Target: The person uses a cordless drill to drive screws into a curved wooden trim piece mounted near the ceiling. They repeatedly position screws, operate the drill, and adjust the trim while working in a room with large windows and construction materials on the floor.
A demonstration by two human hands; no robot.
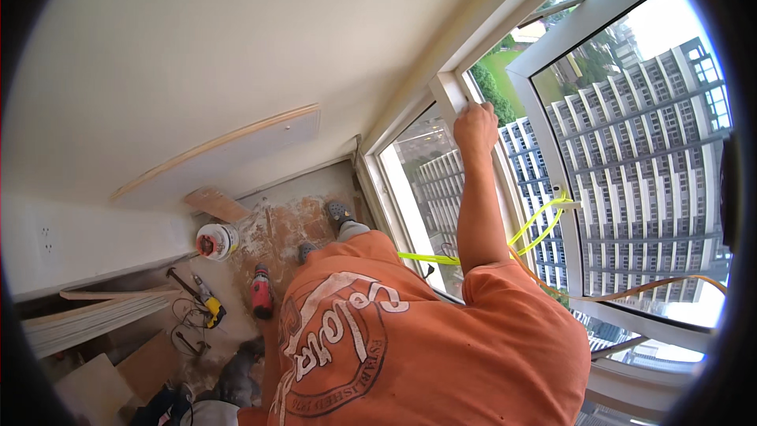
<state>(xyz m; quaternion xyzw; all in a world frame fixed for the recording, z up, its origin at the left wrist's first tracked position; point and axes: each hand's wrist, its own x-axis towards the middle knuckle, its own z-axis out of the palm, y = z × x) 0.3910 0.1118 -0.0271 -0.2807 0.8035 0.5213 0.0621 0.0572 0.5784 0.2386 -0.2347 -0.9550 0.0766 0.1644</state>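
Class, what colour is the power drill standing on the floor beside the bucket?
Red drill, seen best in the head view.

The right hand [475,128] sits on the white window frame [451,95], closed around its edge. Just right of the hand the open window sash [544,150] swings outward, leaving an open gap between frame and sash. Below the hand, a yellow cord [536,229] loops across that gap and blocks a straight drop. Left of the hand a fixed glass pane [418,181] bars passage. Above and to the left the bare white wall [197,47] closes things off.
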